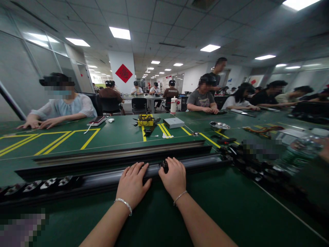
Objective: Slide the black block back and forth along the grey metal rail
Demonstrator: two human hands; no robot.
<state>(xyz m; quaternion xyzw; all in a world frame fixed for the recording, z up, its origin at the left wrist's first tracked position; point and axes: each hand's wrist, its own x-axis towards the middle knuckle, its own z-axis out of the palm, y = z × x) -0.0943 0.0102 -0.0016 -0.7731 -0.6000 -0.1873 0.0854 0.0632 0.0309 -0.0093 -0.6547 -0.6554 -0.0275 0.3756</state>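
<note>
A long black channel-shaped rail (102,179) lies across the green table in front of me. My left hand (133,185) rests over it, fingers spread and thumb apart. Just to the right, my right hand (174,176) pinches a small black part (163,166) at the rail; the fingers hide much of it. At the rail's left end sit several black pieces with shiny metal faces (48,183). Behind the rail lie more long dark strips (123,152), roughly parallel to it.
Dark parts (246,161) pile up at the right, near a plastic bottle (295,151). Further back are a metal bowl (219,126), a grey box (173,122) and a yellow box with black cables (145,120). Co-workers sit across the table, one at left (61,106).
</note>
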